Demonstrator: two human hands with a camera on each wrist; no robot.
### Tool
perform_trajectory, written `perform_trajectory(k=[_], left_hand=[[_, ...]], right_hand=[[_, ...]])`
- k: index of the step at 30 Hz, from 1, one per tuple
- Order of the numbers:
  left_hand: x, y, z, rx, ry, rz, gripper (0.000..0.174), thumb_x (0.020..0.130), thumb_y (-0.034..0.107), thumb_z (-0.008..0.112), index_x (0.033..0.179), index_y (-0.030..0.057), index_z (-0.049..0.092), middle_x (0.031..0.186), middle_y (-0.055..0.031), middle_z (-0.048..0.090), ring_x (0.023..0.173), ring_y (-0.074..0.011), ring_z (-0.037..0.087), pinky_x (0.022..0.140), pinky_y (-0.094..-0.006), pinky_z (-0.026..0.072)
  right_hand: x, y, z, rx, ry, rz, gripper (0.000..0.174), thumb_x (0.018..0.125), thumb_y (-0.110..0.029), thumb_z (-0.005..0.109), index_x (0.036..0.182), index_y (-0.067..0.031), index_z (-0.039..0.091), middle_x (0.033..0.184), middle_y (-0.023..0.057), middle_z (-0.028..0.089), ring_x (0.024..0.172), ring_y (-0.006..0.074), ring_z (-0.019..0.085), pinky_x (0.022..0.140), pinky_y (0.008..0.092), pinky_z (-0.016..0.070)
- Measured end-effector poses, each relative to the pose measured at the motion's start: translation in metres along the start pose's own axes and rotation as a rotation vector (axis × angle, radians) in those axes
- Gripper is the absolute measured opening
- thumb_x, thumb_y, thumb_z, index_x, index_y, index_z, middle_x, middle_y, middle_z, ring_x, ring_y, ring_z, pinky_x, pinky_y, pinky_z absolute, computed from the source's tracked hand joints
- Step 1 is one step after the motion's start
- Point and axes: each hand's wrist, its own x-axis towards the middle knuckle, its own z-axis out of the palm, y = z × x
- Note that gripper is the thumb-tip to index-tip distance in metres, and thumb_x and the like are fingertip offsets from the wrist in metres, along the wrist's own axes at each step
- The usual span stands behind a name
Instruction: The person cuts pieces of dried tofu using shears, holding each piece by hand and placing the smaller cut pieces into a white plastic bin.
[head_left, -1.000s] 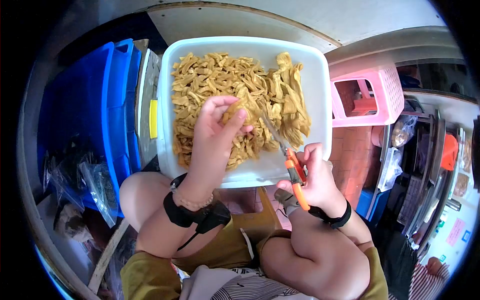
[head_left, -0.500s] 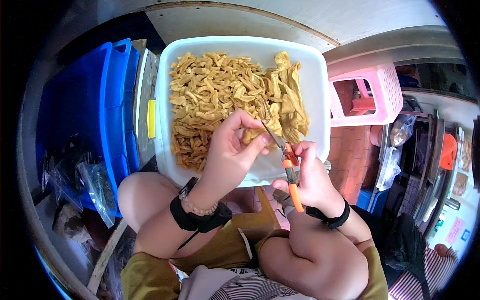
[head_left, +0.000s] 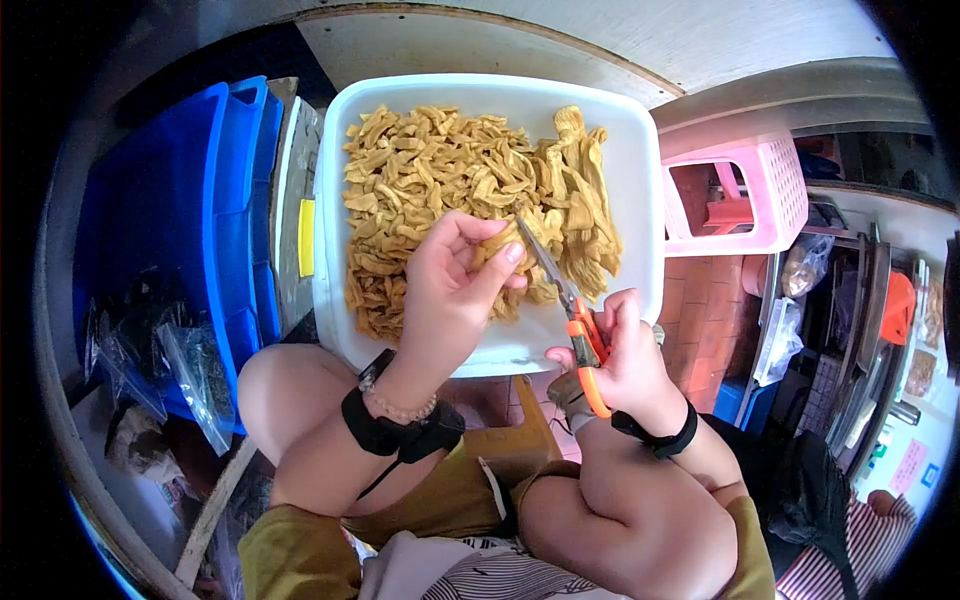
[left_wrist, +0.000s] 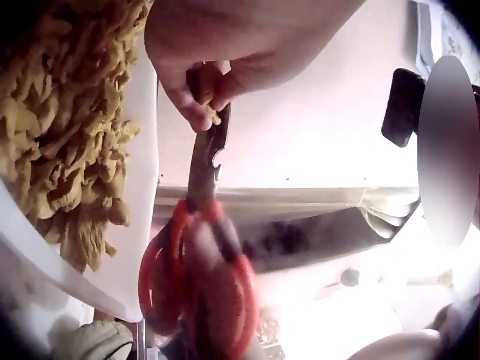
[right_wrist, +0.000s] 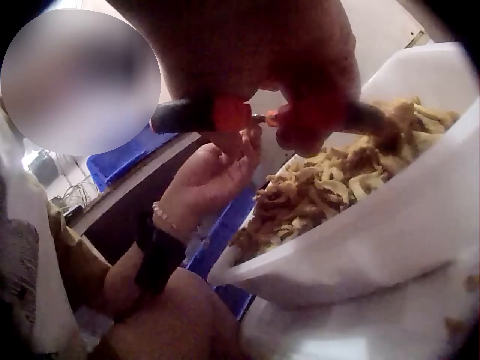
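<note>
My left hand (head_left: 450, 290) pinches a yellow-brown wrinkled strip (head_left: 507, 238) between thumb and fingers, above a white tub (head_left: 640, 170). My right hand (head_left: 632, 362) grips orange-handled scissors (head_left: 583, 335), whose metal blades point up and left to the strip. In the left wrist view, the scissor blades (left_wrist: 202, 169) meet the strip (left_wrist: 212, 116) right at the left fingertips. Beneath the hands lies a pile of short strips (head_left: 430, 165), filling the tub's left and middle. Longer whole pieces (head_left: 585, 205) form a bunch on the tub's right.
Blue crates (head_left: 165, 230) stand to the left, with clear plastic bags (head_left: 195, 370) beside them. A pink stool (head_left: 780, 190) is right of the tub, over a red tiled floor (head_left: 690, 310). Shelves with bagged goods line the far right. A wall rises behind the tub.
The left hand with the strip moved right and down to the scissors, then slightly back up and left. The right hand and scissors shifted only a little.
</note>
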Motion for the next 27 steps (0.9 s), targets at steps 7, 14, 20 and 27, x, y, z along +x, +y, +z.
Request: perform_trajectory(k=[7,14,20,27], left_hand=[[-0.013,-0.008,0.008,0.064,-0.16,-0.012,0.013,0.087,-0.004,0.06,0.096,-0.0006,0.052,0.098,-0.0084,0.056,0.089,-0.0129,0.057,0.069,-0.0265,0.0554],[-0.007,-0.004,0.003,0.122,-0.143,-0.051,0.012,0.086,-0.003,0.061,0.093,0.0,0.053,0.087,-0.0028,0.058,0.081,-0.0049,0.055,0.066,-0.0206,0.0483],[-0.006,0.0,0.003,0.107,-0.132,-0.052,0.012,0.086,-0.003,0.061,0.094,0.0008,0.052,0.089,-0.0013,0.056,0.083,-0.004,0.052,0.068,-0.0198,0.0459],[-0.005,0.003,0.001,0.098,-0.15,-0.063,0.014,0.086,-0.003,0.06,0.096,0.001,0.052,0.093,-0.0028,0.057,0.086,-0.0071,0.055,0.069,-0.0233,0.0498]], right_hand=[[0.002,0.003,-0.003,0.157,-0.054,-0.038,0.068,0.07,-0.044,0.079,0.097,-0.0053,0.031,0.064,0.0099,0.053,0.055,0.0269,0.059,0.051,0.036,0.0455],[0.004,-0.005,-0.01,0.143,-0.065,0.056,0.069,0.069,-0.042,0.081,0.097,-0.0053,0.031,0.066,0.0097,0.055,0.053,0.0234,0.055,0.051,0.0334,0.0447],[-0.001,-0.003,-0.008,0.184,0.016,0.071,0.069,0.066,-0.041,0.084,0.094,-0.0055,0.033,0.058,0.0068,0.048,0.048,0.0197,0.052,0.047,0.0309,0.0418],[-0.001,-0.003,-0.01,0.147,-0.014,0.058,0.07,0.067,-0.043,0.083,0.096,-0.0049,0.032,0.059,0.0072,0.049,0.048,0.0221,0.052,0.047,0.0322,0.0422]])
